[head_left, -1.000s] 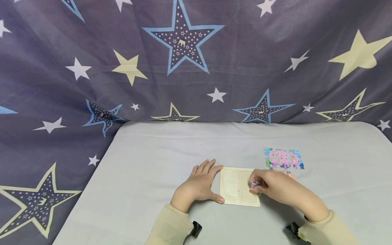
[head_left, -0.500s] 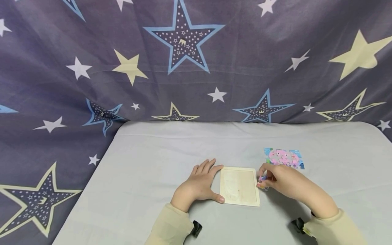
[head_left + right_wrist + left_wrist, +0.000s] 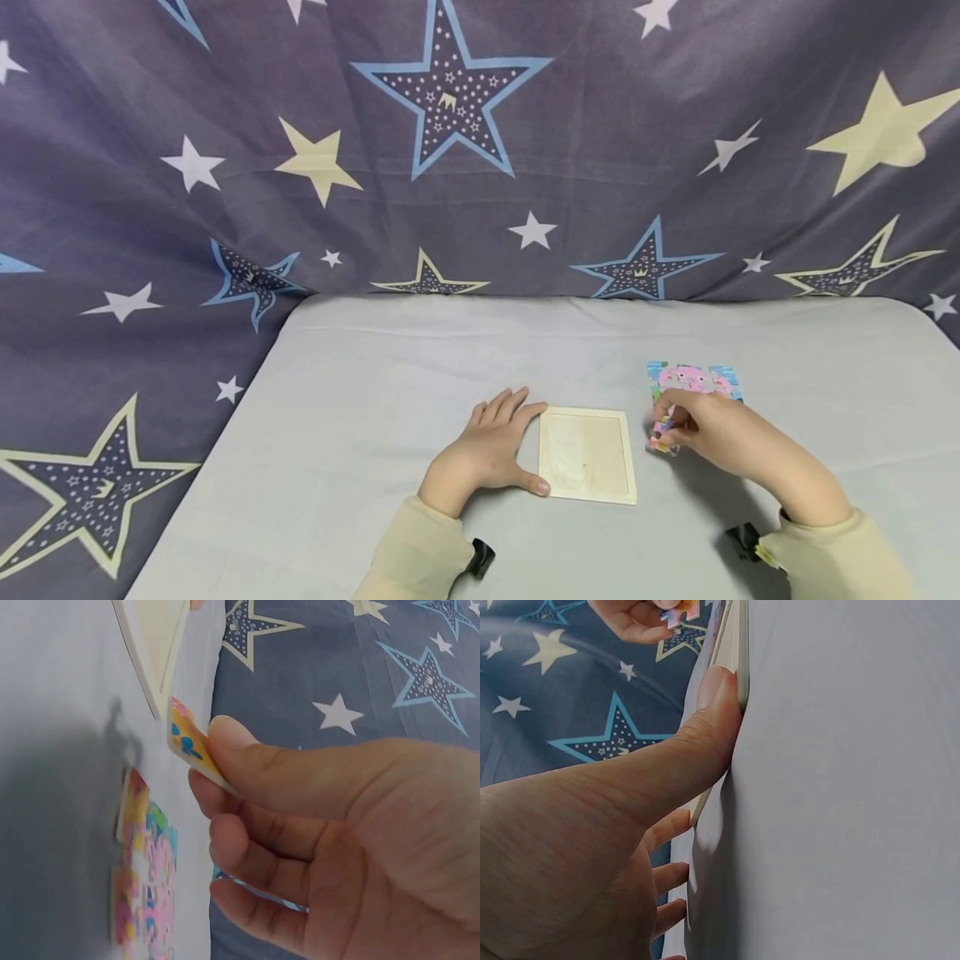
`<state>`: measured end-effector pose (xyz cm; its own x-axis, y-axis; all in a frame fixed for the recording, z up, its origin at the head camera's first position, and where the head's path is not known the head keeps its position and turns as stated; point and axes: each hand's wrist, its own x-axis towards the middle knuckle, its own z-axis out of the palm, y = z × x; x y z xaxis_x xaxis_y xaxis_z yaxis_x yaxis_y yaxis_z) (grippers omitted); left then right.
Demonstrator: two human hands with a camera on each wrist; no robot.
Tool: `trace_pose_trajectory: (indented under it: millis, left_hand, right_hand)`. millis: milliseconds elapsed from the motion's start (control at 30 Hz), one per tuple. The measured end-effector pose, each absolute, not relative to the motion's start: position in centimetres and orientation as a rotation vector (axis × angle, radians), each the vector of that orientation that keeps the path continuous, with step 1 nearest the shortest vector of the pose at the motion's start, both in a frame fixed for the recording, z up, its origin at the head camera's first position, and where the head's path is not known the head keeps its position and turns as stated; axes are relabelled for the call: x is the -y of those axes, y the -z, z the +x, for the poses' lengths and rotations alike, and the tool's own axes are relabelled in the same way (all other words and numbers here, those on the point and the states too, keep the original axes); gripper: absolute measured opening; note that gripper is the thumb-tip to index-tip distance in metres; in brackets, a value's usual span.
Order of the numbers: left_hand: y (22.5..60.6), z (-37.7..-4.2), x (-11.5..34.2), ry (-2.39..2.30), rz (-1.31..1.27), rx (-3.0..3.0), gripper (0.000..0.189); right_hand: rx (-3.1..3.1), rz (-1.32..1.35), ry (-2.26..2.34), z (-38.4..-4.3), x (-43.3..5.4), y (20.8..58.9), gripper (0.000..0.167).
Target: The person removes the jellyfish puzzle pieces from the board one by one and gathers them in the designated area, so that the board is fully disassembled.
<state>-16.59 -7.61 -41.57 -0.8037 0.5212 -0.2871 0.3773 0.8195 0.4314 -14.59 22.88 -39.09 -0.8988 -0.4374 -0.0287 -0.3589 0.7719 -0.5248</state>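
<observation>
My right hand (image 3: 712,429) pinches a jigsaw puzzle piece (image 3: 191,746) between thumb and forefinger. The piece is yellow with blue and pink print; in the right wrist view it is held tilted above the cloth. Several joined puzzle pieces (image 3: 690,377), showing a pink cartoon figure on blue, lie just beyond, partly hidden by this hand. My left hand (image 3: 491,450) is spread flat on the cloth, its thumb and forefinger touching the left edge of a shallow wooden puzzle tray (image 3: 631,467). Bare wood shows inside the tray's raised rim.
A pale grey cloth (image 3: 375,358) covers the table. Behind it and on the left hangs a dark curtain (image 3: 600,150) printed with stars. Black wrist devices (image 3: 480,558) sit at both beige sleeves (image 3: 420,546).
My right hand has carried the puzzle piece off the tray's right side, moving right and away towards the joined pieces. The left hand and tray have stayed put.
</observation>
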Motion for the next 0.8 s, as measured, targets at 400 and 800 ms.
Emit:
trace_pose_trajectory:
  millis: [400,800]
  left_hand:
    - [41.6,-16.6,7.7,-0.508,0.674,-2.607,0.105]
    - [42.0,-16.7,7.7,-0.499,0.675,-2.611,0.106]
  right_hand:
    - [-2.820,-0.490,0.781,-15.0,-25.2,38.6,0.015]
    - [-2.888,-0.405,0.665,-15.4,-27.6,39.2,0.009]
